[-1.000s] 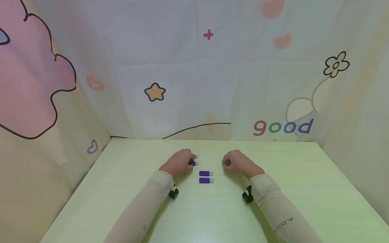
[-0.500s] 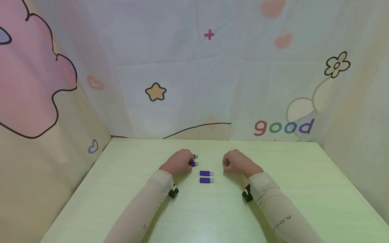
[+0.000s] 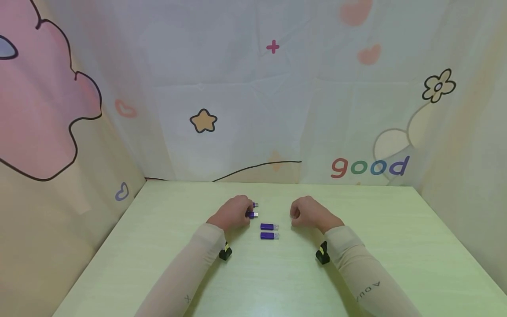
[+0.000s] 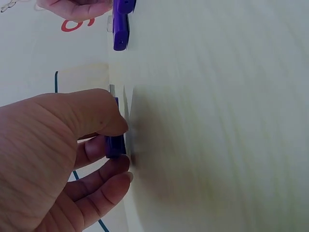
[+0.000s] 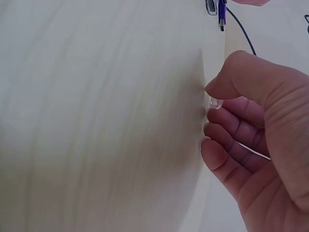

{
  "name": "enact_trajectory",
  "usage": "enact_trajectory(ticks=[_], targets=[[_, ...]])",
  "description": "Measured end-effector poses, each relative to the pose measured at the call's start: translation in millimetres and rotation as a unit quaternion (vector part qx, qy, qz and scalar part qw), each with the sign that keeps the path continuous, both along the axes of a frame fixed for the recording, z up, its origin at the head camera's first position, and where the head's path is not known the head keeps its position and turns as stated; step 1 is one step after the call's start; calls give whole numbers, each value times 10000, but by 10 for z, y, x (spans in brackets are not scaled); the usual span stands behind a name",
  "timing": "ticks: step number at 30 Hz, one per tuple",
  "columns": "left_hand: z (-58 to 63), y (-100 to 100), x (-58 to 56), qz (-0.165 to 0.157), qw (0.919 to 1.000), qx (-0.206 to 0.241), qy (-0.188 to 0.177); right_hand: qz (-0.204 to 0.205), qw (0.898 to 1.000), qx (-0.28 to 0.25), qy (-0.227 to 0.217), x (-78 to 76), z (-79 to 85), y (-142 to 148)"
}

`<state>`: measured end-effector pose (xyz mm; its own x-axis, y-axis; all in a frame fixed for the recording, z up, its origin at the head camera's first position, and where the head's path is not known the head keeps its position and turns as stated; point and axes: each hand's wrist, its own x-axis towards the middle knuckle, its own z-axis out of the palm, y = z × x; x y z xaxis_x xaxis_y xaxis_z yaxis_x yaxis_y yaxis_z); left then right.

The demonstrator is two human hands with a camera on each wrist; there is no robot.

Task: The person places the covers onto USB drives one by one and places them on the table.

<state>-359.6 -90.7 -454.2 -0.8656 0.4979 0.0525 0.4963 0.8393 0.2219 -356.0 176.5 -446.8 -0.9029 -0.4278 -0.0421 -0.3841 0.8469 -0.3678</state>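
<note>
My left hand [image 3: 233, 212] pinches a purple USB flash drive [image 4: 115, 146] between thumb and fingers, low over the table. Its bare metal plug points right, toward my other hand. Just behind it lies a second purple flash drive [image 3: 255, 204], its plug end showing and the rest hidden by my left hand. My right hand [image 3: 311, 214] pinches a small clear plastic cap [image 5: 216, 103], mostly covered by the fingers. Between the hands and nearer to me, two purple flash drives with clear-covered plugs, a farther one [image 3: 267, 226] and a nearer one [image 3: 267, 236], lie side by side.
The pale wooden table [image 3: 269, 281] ends at a printed cloth backdrop [image 3: 237, 145], with more cloth at both sides. A small black wrist device [image 3: 225, 252] sits at the left cuff and another black wrist device [image 3: 322, 254] at the right.
</note>
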Motion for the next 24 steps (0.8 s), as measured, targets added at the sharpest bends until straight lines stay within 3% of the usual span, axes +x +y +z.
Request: enact_trajectory(ticks=[9, 15, 20, 24], targets=[[8, -25, 23, -79, 9999, 116, 44, -141, 9998, -110, 32, 22, -2, 7], [-22, -64, 4, 48, 9969, 740, -272, -186, 9996, -210, 27, 52, 25, 28], [-67, -116, -13, 190, 9866, 1488, -643, -108, 9994, -321, 96, 79, 20, 44], [-62, -150, 0, 300, 9722, 2141, -902, -20, 9988, -451, 185, 90, 0, 74]])
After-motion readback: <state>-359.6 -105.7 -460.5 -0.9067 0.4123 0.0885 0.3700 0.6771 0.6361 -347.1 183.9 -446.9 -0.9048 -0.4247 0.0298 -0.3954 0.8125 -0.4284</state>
